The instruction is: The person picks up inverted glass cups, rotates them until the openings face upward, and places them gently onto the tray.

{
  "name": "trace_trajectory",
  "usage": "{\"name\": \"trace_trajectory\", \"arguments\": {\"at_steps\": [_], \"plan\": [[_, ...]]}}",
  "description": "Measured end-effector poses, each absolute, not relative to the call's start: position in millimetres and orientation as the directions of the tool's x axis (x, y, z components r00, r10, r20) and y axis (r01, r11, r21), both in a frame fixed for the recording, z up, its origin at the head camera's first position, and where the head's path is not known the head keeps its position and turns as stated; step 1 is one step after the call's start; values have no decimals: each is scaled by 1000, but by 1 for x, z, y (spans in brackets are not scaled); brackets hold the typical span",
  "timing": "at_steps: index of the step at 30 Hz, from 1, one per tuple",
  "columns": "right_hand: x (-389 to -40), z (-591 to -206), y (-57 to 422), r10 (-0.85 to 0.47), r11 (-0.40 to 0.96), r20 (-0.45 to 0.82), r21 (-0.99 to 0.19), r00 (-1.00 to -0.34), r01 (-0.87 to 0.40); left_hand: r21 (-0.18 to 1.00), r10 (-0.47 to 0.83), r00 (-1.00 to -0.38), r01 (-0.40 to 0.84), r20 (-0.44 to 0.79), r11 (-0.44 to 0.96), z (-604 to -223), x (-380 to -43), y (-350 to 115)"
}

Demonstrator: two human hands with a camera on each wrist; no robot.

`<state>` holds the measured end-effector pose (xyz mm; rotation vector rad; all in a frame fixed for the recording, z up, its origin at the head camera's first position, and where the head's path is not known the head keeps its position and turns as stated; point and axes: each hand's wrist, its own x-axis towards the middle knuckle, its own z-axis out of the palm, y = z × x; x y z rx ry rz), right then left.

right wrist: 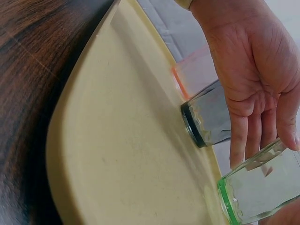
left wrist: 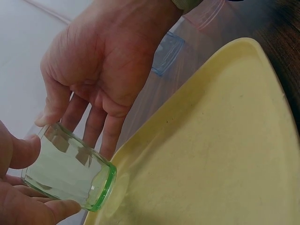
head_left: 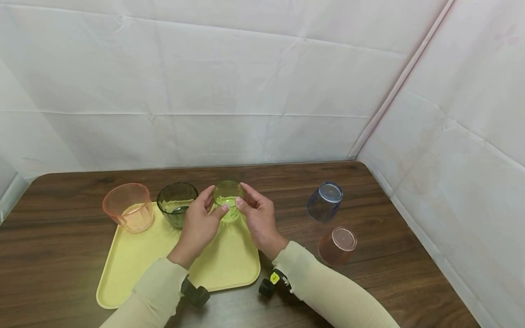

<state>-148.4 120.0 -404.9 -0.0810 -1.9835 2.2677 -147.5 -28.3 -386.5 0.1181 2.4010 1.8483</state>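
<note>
My left hand (head_left: 201,223) and right hand (head_left: 262,221) hold a light green clear cup (head_left: 228,189) from both sides, thumbs in front and fingers round its sides. The cup stands upright at the back right corner of a yellow tray (head_left: 229,262). In the left wrist view its green base (left wrist: 104,190) is close to the tray's surface; I cannot tell whether it touches. Left of it, a dark smoky-green cup (head_left: 174,218) stands upright on the tray's back part, beside my left hand. An orange-pink cup (head_left: 137,218) stands upright at the tray's back left corner.
Right of the tray, a blue clear cup (head_left: 324,205) and a reddish-brown clear cup (head_left: 337,248) sit upside down on the dark wood table (head_left: 393,273). White sheeting (head_left: 246,82) hangs behind the table and along its right side.
</note>
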Motion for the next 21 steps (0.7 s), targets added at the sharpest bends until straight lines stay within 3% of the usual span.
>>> {"name": "trace_trajectory", "arguments": {"at_steps": [21], "plan": [[-152, -410, 124, 122, -113, 55, -991, -991, -69, 976, 108, -993, -20, -44, 217, -390, -147, -22]]}}
